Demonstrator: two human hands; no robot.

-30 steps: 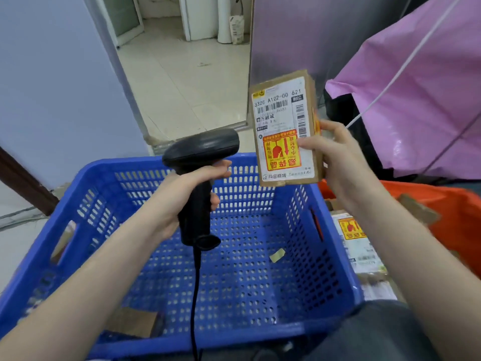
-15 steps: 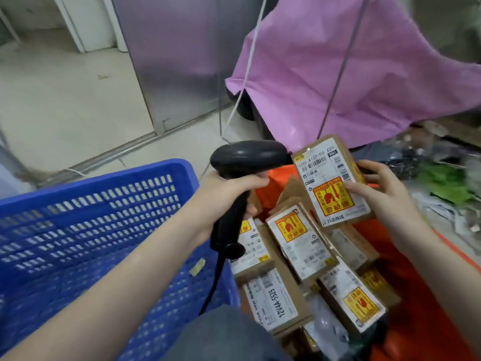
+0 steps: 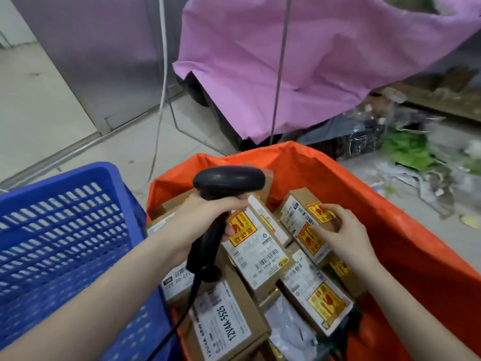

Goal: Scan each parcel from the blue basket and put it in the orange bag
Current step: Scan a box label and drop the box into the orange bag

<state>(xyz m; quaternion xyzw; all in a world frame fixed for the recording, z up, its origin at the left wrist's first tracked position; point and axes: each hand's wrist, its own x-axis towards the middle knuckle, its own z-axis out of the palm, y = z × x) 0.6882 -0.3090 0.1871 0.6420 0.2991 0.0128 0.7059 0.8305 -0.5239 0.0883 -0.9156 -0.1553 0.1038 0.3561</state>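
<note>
Parcels are lying in the orange bag (image 3: 390, 230), heaped at mixed angles; seven cardboard boxes with white labels are countable, and blur at the lower edge may be hiding more. One clear plastic pouch (image 3: 289, 332) is sitting among them near the bottom of the pile.

Left hand (image 3: 205, 222) is gripping one black scanner (image 3: 223, 201) by its handle, fingers wrapped round it, the head pointing right over the heap. Its cable (image 3: 192, 303) is hanging down between the bag and the basket (image 3: 65, 243).

Right hand (image 3: 341, 233) is holding one parcel (image 3: 307, 225), thumb on the labelled top face and fingers curled over its far edge. That parcel is lying tilted on the pile at the far right side of the bag, touching its neighbours, with two yellow-and-red stickers showing on its label.

One blue basket is standing just beside the bag on the left, walls touching; only its right part is showing, so its contents cannot be judged.

One pink sheet (image 3: 312, 61) is hanging behind the bag. Green and clear plastic litter (image 3: 408, 149) is lying on the floor to the right.
</note>
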